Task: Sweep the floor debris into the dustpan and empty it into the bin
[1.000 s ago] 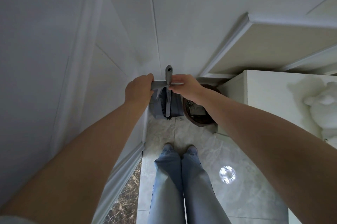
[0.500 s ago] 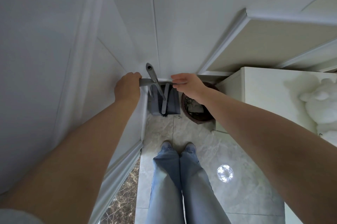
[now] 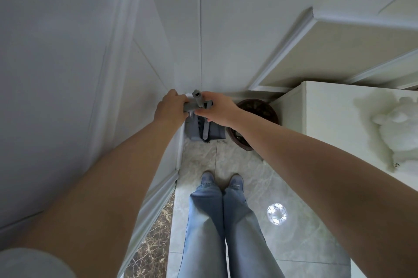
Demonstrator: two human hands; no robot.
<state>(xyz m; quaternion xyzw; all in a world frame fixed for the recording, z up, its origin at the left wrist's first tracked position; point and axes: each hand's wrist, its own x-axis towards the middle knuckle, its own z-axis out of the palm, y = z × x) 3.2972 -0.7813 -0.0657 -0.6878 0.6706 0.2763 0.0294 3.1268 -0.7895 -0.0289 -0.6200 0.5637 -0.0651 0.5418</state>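
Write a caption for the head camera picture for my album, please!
Both hands, left and right, hold the grey broom-and-dustpan handles above the dustpan in a corner.

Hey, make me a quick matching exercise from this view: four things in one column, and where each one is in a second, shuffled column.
Things:
1. dustpan
2. brown bin
3. white cabinet
4. light reflection

Places:
A. on the floor tile right of the jeans
B. in the corner, below both hands
C. at the right edge, beside the bin
D. between the dustpan and the cabinet

Pairs: 1-B, 2-D, 3-C, 4-A
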